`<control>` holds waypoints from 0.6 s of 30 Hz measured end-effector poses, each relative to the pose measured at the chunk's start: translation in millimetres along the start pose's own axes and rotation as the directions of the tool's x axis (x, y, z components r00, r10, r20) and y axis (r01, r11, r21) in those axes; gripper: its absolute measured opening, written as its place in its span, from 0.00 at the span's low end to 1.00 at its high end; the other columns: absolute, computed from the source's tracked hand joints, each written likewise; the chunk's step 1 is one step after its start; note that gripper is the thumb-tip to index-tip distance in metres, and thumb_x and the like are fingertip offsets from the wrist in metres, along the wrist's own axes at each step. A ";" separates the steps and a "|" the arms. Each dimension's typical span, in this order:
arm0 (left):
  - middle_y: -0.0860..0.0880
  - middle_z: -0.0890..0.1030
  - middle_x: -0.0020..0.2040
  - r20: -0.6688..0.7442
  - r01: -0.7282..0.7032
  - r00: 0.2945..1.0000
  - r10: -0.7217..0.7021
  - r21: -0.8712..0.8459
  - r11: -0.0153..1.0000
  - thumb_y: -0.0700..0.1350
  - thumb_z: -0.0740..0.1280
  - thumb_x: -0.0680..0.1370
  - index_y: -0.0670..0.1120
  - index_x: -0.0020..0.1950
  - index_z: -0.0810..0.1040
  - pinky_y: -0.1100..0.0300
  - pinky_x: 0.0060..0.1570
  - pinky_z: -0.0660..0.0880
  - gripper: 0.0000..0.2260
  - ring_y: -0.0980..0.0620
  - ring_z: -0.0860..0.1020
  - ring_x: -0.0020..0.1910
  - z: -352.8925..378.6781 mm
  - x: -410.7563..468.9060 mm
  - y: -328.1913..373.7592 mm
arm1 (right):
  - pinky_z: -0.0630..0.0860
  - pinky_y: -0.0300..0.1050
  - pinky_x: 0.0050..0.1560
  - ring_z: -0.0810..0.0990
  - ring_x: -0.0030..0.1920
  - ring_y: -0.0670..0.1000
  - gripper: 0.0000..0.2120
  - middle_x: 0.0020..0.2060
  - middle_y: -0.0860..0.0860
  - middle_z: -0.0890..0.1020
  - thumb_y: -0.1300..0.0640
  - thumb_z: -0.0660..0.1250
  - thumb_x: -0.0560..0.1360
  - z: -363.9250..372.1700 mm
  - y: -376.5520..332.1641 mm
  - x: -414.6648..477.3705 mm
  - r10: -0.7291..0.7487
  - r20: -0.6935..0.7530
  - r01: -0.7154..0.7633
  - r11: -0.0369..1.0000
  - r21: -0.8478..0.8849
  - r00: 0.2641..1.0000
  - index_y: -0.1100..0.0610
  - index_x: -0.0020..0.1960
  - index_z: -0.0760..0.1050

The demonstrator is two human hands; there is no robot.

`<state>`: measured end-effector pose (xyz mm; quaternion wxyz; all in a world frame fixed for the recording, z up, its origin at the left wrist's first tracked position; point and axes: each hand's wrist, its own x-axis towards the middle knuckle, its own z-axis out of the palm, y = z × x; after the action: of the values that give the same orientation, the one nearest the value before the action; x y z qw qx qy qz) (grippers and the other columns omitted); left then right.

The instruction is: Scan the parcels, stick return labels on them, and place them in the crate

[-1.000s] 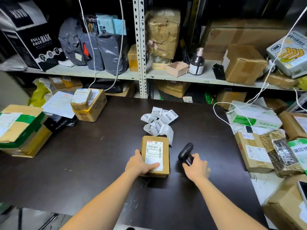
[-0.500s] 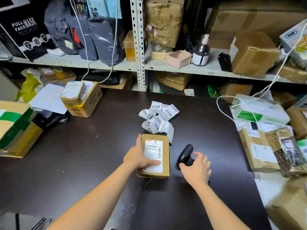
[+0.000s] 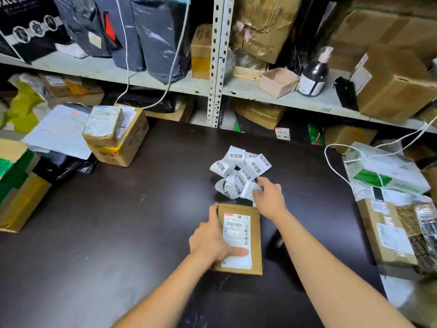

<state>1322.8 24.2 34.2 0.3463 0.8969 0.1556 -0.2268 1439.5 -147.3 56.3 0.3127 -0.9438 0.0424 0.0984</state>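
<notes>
- flat brown cardboard parcel (image 3: 236, 208): rectangular, closed, lying flat on the dark tabletop (image 3: 118, 233), long side running away from the viewer; white barcoded shipping label (image 3: 237, 233) on its top face.
- tangled strip of white return labels (image 3: 238, 171): black print, loosely coiled, on the tabletop just beyond the parcel's far edge.

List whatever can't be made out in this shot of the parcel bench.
- Crate: not in the head view, beyond the frame edges.
- Scanner: mostly hidden behind the right forearm, dark against the dark table.
- Right hand: at the label strip; its own back hides whether the fingers pinch it.
- Shipping label on the parcel held by the left hand: print too small to read.
</notes>
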 end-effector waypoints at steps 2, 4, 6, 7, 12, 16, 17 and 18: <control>0.54 0.80 0.52 0.011 -0.004 1.000 0.004 -0.013 1.000 0.72 0.77 0.45 0.64 0.72 0.48 0.50 0.48 0.78 0.62 0.47 0.81 0.52 -2.8 0.4 0.1 | 0.71 0.55 0.67 0.74 0.67 0.57 0.17 0.56 0.51 0.85 0.57 0.67 0.80 2.1 -0.6 6.7 0.058 0.057 -0.055 0.998 -0.044 0.997 0.56 0.69 0.75; 0.56 0.80 0.52 0.019 -0.005 1.000 0.005 -0.028 1.000 0.71 0.78 0.46 0.64 0.72 0.48 0.50 0.50 0.78 0.61 0.48 0.81 0.53 -4.7 -1.9 0.4 | 0.75 0.55 0.64 0.80 0.61 0.57 0.12 0.54 0.53 0.86 0.56 0.70 0.79 5.3 2.0 7.5 0.101 0.065 -0.099 0.994 -0.037 0.993 0.56 0.61 0.82; 0.56 0.79 0.50 0.019 -0.008 1.000 0.009 -0.024 1.000 0.71 0.79 0.47 0.64 0.71 0.49 0.50 0.50 0.78 0.61 0.48 0.81 0.53 -5.0 -5.7 1.8 | 0.80 0.57 0.55 0.83 0.52 0.60 0.08 0.48 0.57 0.86 0.57 0.71 0.77 8.1 5.5 3.8 0.092 0.070 -0.092 0.996 0.000 0.993 0.60 0.51 0.84; 0.57 0.78 0.49 0.016 -0.011 1.000 0.011 -0.022 1.000 0.70 0.79 0.47 0.64 0.71 0.49 0.49 0.50 0.78 0.60 0.48 0.81 0.53 -5.1 -7.2 2.8 | 0.81 0.54 0.52 0.83 0.49 0.59 0.08 0.44 0.57 0.85 0.57 0.71 0.77 8.4 8.1 1.4 0.076 0.060 -0.078 0.997 0.028 0.995 0.62 0.50 0.84; 0.53 0.77 0.59 0.034 0.007 0.999 -0.008 0.028 1.000 0.72 0.79 0.49 0.62 0.76 0.45 0.48 0.57 0.78 0.65 0.47 0.79 0.59 -11.3 -11.4 7.8 | 0.78 0.43 0.54 0.84 0.48 0.48 0.05 0.42 0.43 0.83 0.55 0.72 0.77 -6.1 14.5 -16.2 -0.011 -0.022 0.016 0.964 0.264 1.000 0.52 0.52 0.84; 0.50 0.68 0.65 -0.232 -0.078 0.968 0.097 0.088 0.993 0.73 0.74 0.61 0.55 0.79 0.55 0.48 0.60 0.75 0.53 0.46 0.71 0.67 -9.1 -24.9 25.7 | 0.80 0.48 0.58 0.85 0.49 0.45 0.04 0.45 0.44 0.86 0.55 0.72 0.78 -24.3 24.4 -40.1 -0.116 -0.038 0.122 0.913 0.390 0.993 0.53 0.50 0.85; 0.51 0.69 0.62 -0.331 -0.162 0.924 0.190 0.108 0.981 0.71 0.73 0.67 0.53 0.76 0.62 0.50 0.58 0.75 0.44 0.47 0.71 0.64 -7.5 -27.3 34.1 | 0.81 0.49 0.58 0.85 0.50 0.46 0.05 0.46 0.45 0.87 0.55 0.72 0.79 -29.4 27.6 -46.1 -0.146 -0.043 0.150 0.896 0.418 0.988 0.54 0.52 0.85; 0.52 0.70 0.60 -0.401 -0.259 0.870 0.287 0.125 0.958 0.67 0.73 0.71 0.53 0.73 0.68 0.51 0.55 0.75 0.35 0.48 0.72 0.62 -6.3 -29.1 43.3 | 0.80 0.49 0.58 0.85 0.50 0.46 0.05 0.46 0.45 0.87 0.55 0.71 0.79 -33.6 30.9 -51.8 -0.175 -0.046 0.177 0.880 0.441 0.984 0.54 0.53 0.85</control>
<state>1318.9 -5.9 77.2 0.3036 0.9485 0.0896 0.0152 1389.9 -191.3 75.7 0.5271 -0.8478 -0.0214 0.0552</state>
